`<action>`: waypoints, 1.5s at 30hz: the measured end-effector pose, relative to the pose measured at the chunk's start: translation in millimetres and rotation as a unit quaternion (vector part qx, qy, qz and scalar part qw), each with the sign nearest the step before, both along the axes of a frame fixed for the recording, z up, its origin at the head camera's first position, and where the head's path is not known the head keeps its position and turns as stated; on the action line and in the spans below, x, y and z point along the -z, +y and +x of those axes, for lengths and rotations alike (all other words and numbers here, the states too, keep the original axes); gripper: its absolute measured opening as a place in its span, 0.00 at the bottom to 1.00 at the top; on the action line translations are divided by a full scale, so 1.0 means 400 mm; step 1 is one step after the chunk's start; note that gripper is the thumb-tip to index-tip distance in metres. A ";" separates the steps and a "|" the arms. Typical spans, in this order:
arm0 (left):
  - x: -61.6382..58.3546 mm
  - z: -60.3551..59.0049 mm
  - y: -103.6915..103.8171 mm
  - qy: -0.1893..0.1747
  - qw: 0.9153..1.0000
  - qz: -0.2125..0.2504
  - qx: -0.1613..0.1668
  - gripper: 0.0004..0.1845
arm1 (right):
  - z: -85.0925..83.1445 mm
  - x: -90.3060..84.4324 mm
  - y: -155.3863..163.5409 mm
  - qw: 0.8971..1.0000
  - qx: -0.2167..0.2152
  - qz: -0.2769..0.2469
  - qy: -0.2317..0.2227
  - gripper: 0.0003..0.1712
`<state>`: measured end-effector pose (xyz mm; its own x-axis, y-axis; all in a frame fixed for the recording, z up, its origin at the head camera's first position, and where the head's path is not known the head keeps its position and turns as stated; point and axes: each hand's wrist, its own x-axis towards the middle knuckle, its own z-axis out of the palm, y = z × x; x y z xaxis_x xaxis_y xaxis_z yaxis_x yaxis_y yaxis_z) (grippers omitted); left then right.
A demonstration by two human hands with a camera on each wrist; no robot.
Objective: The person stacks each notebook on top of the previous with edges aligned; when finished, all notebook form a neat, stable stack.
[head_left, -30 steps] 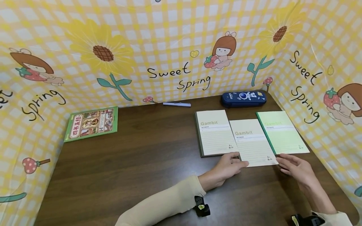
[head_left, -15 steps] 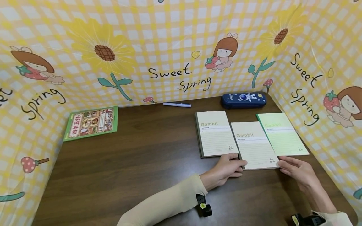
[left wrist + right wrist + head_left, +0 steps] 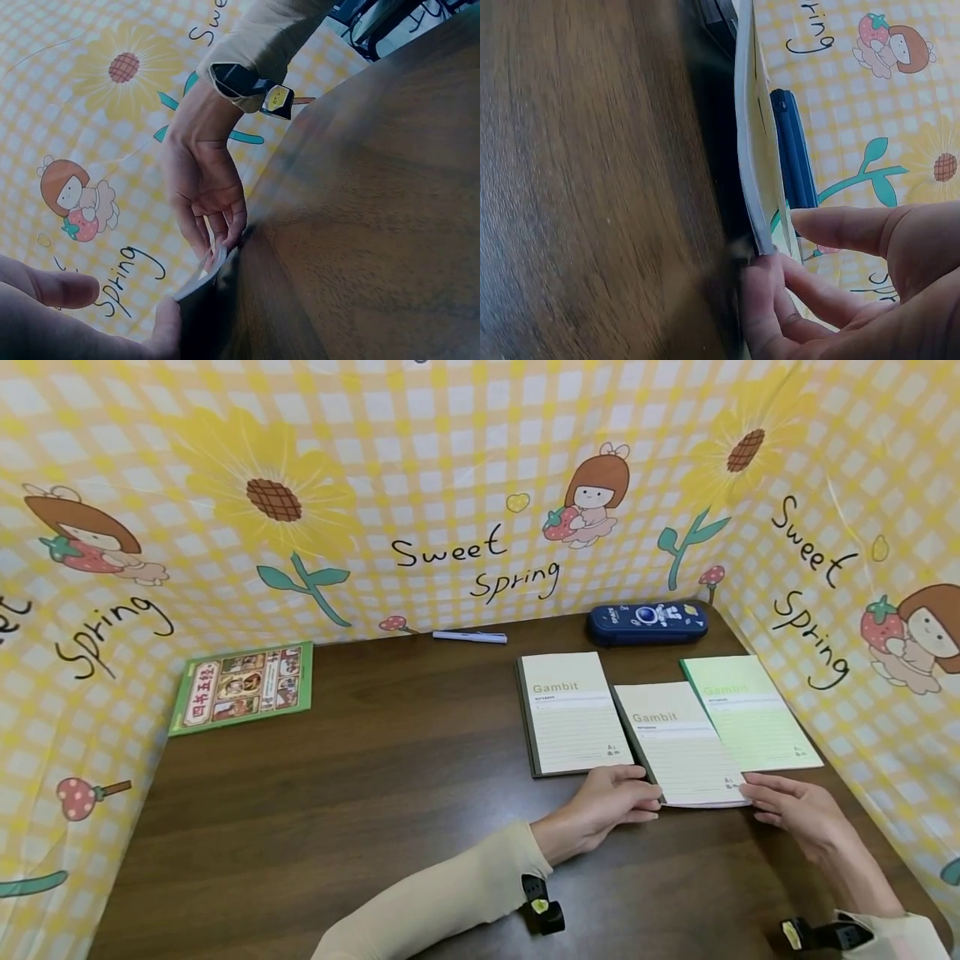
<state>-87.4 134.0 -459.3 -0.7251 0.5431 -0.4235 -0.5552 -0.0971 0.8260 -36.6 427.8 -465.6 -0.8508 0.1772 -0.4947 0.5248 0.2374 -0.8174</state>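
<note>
One cream notebook (image 3: 678,747) was located on the right side of the counter (image 3: 360,810), between a left notebook (image 3: 573,714) and a green notebook (image 3: 753,714). It sat slightly nearer than both and covered part of the green notebook's left border in the head view. Its near edge appeared raised and gently bowed in the wrist views; whether the far edge bore on the counter could not be confirmed.

The left hand (image 3: 611,802) gripped the near left corner, at the dark spine; its exact finger arrangement was not clear. The right hand (image 3: 802,810) pinched the near right corner, thumb above and fingers beneath.

Handling: the item was judged light, with a flexible paper body and a stiffer bound side. Sagging between the corners was likely, and the smooth cover could have slid under a loose hold. Breakage was not expected; corner creasing was the main risk. The preferred hold was at both near corners, firmer at the spine and lighter at the loose page edges.

A pencil case (image 3: 647,623) and a pen (image 3: 470,637) lay at the far side; a picture book (image 3: 243,687) lay far left, well apart.
</note>
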 end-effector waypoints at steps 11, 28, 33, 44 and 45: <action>-0.002 -0.009 0.010 0.011 0.999 0.048 -0.018 0.18 | 0.013 0.005 0.008 0.986 0.041 -0.156 0.042 0.19; 0.010 -0.021 0.033 -0.008 0.997 0.059 -0.046 0.14 | 0.029 -0.037 0.007 0.957 0.061 -0.238 0.151 0.24; 0.010 -0.022 0.030 0.008 0.998 0.038 -0.045 0.14 | 0.032 -0.039 0.008 0.954 0.061 -0.247 0.157 0.24; 0.014 -0.031 0.008 0.073 0.996 -0.010 -0.052 0.18 | 0.017 -0.036 -0.021 0.961 0.060 -0.228 0.142 0.25; 0.015 -0.032 0.003 0.077 0.996 -0.015 -0.052 0.18 | 0.014 -0.035 -0.025 0.963 0.056 -0.223 0.139 0.25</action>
